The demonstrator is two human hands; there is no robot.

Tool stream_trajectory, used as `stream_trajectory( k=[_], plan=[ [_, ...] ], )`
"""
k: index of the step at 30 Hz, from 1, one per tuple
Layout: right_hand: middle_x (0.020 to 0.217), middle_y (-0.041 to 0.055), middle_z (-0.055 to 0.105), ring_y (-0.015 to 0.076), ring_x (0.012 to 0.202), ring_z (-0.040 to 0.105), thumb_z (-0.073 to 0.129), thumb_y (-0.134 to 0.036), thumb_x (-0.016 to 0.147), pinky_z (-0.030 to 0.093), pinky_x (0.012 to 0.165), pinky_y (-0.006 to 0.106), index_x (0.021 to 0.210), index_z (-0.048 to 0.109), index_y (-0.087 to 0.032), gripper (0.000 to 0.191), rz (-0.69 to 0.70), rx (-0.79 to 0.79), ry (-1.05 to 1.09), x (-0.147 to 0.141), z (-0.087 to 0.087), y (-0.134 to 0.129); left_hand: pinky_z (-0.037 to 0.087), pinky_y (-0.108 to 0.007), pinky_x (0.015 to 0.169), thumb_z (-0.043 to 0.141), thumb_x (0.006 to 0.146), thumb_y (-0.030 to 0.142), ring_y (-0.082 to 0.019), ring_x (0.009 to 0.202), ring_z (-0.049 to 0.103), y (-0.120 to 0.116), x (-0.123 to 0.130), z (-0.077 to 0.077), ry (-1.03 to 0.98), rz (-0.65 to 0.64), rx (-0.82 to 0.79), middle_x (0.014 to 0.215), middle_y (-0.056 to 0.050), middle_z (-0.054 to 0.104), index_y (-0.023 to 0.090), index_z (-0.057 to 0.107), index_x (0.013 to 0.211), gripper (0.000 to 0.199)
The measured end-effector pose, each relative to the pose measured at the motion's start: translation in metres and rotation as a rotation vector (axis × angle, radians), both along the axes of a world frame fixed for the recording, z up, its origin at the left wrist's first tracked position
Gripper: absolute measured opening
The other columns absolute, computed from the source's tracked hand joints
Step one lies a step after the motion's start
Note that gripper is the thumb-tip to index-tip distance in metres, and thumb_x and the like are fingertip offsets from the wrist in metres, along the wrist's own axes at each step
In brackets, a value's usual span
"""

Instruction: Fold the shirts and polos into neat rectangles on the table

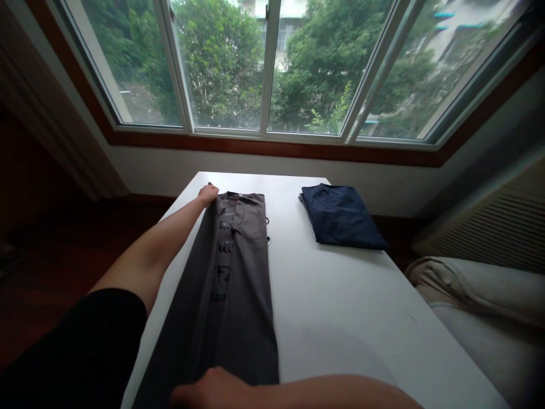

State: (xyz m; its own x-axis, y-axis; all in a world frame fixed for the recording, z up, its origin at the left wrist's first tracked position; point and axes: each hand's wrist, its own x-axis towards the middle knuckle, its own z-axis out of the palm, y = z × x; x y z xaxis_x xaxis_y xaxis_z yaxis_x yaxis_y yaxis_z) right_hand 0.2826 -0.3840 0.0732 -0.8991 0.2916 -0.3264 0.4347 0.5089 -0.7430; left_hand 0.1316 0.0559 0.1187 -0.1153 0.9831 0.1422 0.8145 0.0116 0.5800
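A dark grey garment [251, 272] with black lettering lies lengthwise on the white table [332, 307], its right part folded inward. At the far end, my left hand [208, 195] is closed on the garment's left edge, which is raised a little. My right hand [213, 389] is at the near end of the same garment, by its left part; its fingers are mostly cut off by the lower frame edge, so its grip cannot be made out. A folded navy cloth [343, 217] rests at the table's far right, apart from the grey garment.
A window [268, 136] spans the wall behind the table. To the right stand a beige cushioned seat [489, 289] and a slatted panel [498, 221]. A curtain [63, 108] hangs at the left.
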Motion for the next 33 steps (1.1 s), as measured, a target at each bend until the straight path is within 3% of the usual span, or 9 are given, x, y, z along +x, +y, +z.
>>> stream_trajectory(
  k=[4, 7, 11, 15, 17, 21, 26, 29, 33],
  plan=[
    [0.11, 0.0046, 0.077, 0.0181, 0.092, 0.074, 0.058, -0.033, 0.094, 0.047, 0.065, 0.017, 0.121, 0.067, -0.023, 0.031, -0.026, -0.129, 0.039, 0.009, 0.004, 0.004, 0.049, -0.031, 0.096, 0.065, 0.089, 0.019, -0.029, 0.115, 0.068, -0.007, 0.03, -0.027, 0.006, -0.074, -0.038, 0.12, -0.016, 0.076, 0.01, 0.079, 0.109, 0.026],
    [0.113, 0.0035, 0.077, 0.018, 0.099, 0.073, 0.06, -0.03, 0.091, 0.049, 0.075, 0.017, 0.12, 0.069, -0.022, 0.031, -0.036, -0.181, 0.066, 0.014, 0.003, 0.004, 0.047, -0.03, 0.101, 0.065, 0.086, 0.014, -0.026, 0.118, 0.067, -0.011, 0.039, -0.044, 0.004, -0.117, -0.04, 0.127, -0.016, 0.075, 0.01, 0.077, 0.119, 0.035],
    [0.109, 0.0004, 0.077, 0.0146, 0.094, 0.073, 0.058, -0.025, 0.09, 0.048, 0.074, 0.015, 0.118, 0.071, -0.022, 0.031, -0.13, -0.152, 0.191, 0.02, 0.01, 0.005, 0.047, -0.036, 0.106, 0.059, 0.091, 0.019, -0.03, 0.123, 0.065, -0.008, 0.037, -0.047, -0.001, -0.084, 0.02, 0.134, -0.015, 0.072, 0.013, 0.075, 0.128, 0.041],
    [0.1, -0.0002, 0.078, 0.0141, 0.08, 0.071, 0.057, -0.023, 0.087, 0.047, 0.065, 0.016, 0.116, 0.072, -0.023, 0.033, -0.249, -0.055, 0.222, 0.027, 0.028, 0.012, 0.042, -0.034, 0.112, 0.048, 0.097, 0.021, -0.028, 0.134, 0.058, -0.004, 0.04, -0.044, -0.012, -0.11, 0.099, 0.146, -0.012, 0.064, 0.014, 0.068, 0.14, 0.048],
    [0.093, -0.0011, 0.077, 0.0145, 0.075, 0.07, 0.059, -0.027, 0.088, 0.047, 0.064, 0.018, 0.111, 0.073, -0.024, 0.028, -0.177, -0.042, 0.178, 0.029, 0.033, 0.016, 0.043, -0.033, 0.111, 0.05, 0.095, 0.021, -0.028, 0.133, 0.058, -0.007, 0.044, -0.048, -0.014, -0.163, 0.091, 0.143, -0.012, 0.066, 0.014, 0.068, 0.14, 0.048],
    [0.089, -0.0034, 0.075, 0.0142, 0.071, 0.069, 0.064, -0.028, 0.09, 0.046, 0.061, 0.018, 0.103, 0.071, -0.025, 0.015, 0.108, -0.031, 0.071, 0.025, 0.031, 0.019, 0.048, -0.034, 0.105, 0.058, 0.089, 0.021, -0.031, 0.124, 0.064, -0.019, 0.05, -0.061, -0.006, -0.257, 0.019, 0.127, -0.01, 0.076, 0.018, 0.077, 0.125, 0.041],
    [0.094, -0.003, 0.076, 0.0144, 0.071, 0.07, 0.067, -0.026, 0.093, 0.047, 0.061, 0.018, 0.109, 0.069, -0.025, 0.016, 0.294, -0.035, 0.017, 0.025, 0.035, 0.017, 0.044, -0.035, 0.111, 0.054, 0.093, 0.019, -0.03, 0.131, 0.06, -0.029, 0.049, -0.068, 0.021, -0.319, 0.03, 0.142, -0.012, 0.067, 0.014, 0.07, 0.135, 0.045],
    [0.099, -0.0029, 0.077, 0.0134, 0.078, 0.071, 0.061, -0.032, 0.1, 0.047, 0.068, 0.018, 0.116, 0.068, -0.025, 0.019, 0.275, -0.003, 0.126, 0.036, 0.049, 0.019, 0.039, -0.036, 0.116, 0.05, 0.095, 0.015, -0.029, 0.136, 0.056, -0.036, 0.044, -0.07, 0.054, -0.328, 0.055, 0.15, -0.017, 0.059, 0.01, 0.063, 0.142, 0.049],
    [0.104, -0.0006, 0.077, 0.0143, 0.092, 0.073, 0.052, -0.038, 0.105, 0.048, 0.077, 0.019, 0.121, 0.067, -0.024, 0.027, 0.049, 0.177, 0.264, 0.046, 0.056, 0.023, 0.03, -0.036, 0.122, 0.049, 0.098, 0.013, -0.026, 0.142, 0.049, -0.057, 0.036, -0.075, 0.096, -0.367, 0.096, 0.154, -0.02, 0.054, 0.007, 0.061, 0.141, 0.045]
  ],
)
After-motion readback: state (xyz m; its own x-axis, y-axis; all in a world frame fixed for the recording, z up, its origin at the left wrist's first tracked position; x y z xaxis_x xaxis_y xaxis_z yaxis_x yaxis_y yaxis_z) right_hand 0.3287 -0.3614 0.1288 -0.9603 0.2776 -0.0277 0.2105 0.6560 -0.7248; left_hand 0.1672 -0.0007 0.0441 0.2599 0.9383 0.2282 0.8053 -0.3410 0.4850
